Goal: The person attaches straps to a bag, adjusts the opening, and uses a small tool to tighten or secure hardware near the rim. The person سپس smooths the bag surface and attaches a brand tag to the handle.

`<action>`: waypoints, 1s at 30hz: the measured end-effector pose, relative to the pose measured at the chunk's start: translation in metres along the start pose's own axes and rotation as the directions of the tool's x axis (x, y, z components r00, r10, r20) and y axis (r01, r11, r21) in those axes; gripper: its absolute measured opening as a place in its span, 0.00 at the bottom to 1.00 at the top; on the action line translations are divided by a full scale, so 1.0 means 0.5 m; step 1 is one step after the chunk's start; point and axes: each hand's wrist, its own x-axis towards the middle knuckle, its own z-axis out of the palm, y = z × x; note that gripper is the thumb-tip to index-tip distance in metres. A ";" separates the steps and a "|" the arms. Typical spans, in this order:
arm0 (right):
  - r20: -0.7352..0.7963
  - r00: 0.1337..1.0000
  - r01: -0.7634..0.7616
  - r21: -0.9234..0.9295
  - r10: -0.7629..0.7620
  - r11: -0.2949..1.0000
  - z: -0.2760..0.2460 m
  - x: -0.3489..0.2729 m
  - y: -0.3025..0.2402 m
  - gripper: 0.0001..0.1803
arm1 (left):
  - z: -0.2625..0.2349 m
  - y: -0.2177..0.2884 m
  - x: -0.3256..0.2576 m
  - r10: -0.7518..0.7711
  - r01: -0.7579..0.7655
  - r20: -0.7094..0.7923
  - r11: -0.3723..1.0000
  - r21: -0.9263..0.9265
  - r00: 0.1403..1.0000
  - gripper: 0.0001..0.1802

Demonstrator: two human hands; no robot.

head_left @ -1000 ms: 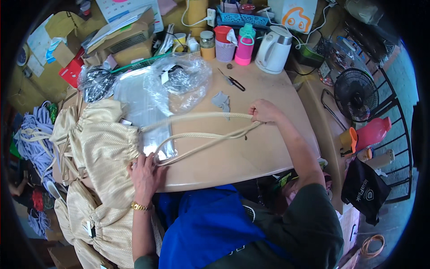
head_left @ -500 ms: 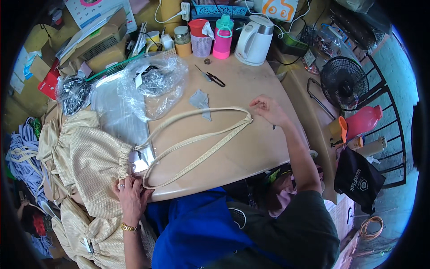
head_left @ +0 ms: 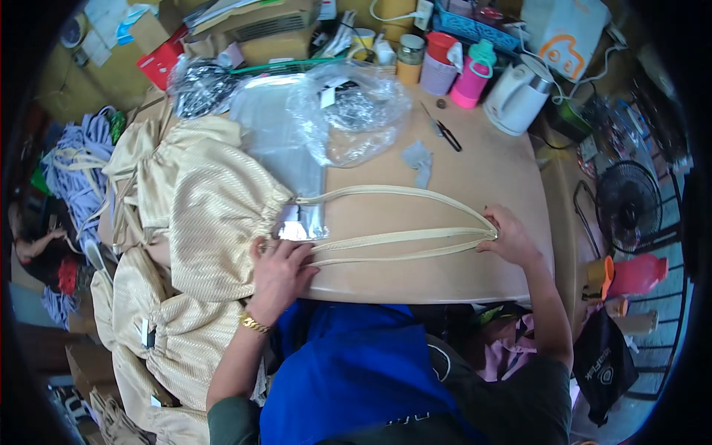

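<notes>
Since the earlier frame, the right hand had come back to the far end of the long cream braided strap, which had been drawn out from a slack loop into three longer, flatter runs. The thumb and fingers of this hand were closed in a pinch on the bend where the runs met, near the right side of the pale tan, smooth-topped counter; gathering the runs at one point presumably kept them level and their lengths comparable.

The left hand lay with fingers spread at the gathered mouth of the cream woven-fabric drawstring bag, beside the strap's left end. Whether it gripped the fabric or only pressed it could not be told; in either case it probably served as an anchor against the pull. The bag rested at the left of the counter with its mouth facing right, an arrangement that gave the strap room to extend across the surface.

Flat clear plastic sleeves lay beyond the bag's mouth. The small black-handled snips and a limp grey cloth scrap lay on the far side, apart from the strap and perhaps set there to stay within reach.
</notes>
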 end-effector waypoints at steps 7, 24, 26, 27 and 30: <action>0.224 0.922 -0.156 -0.529 0.315 0.834 0.091 -0.095 -0.121 0.19 | 0.035 0.038 0.008 -0.018 0.018 0.006 0.987 -0.160 1.000 0.11; 0.355 0.872 0.372 -0.029 -0.338 0.928 0.219 0.122 -0.391 0.16 | 0.016 0.067 -0.031 0.018 -0.021 0.160 1.000 0.016 0.987 0.33; 0.414 0.828 0.402 0.033 -0.379 0.915 0.229 0.140 -0.348 0.17 | -0.027 0.071 -0.001 -0.027 0.015 0.226 0.998 0.055 0.974 0.35; 0.477 0.787 0.401 0.087 -0.391 0.912 0.235 0.150 -0.330 0.18 | -0.043 0.061 0.017 -0.114 0.104 0.118 0.991 0.088 0.986 0.34; 0.383 0.822 0.466 -0.032 -0.420 0.884 0.253 0.132 -0.334 0.22 | -0.052 -0.005 0.024 -0.339 0.342 -0.085 0.939 0.025 0.937 0.33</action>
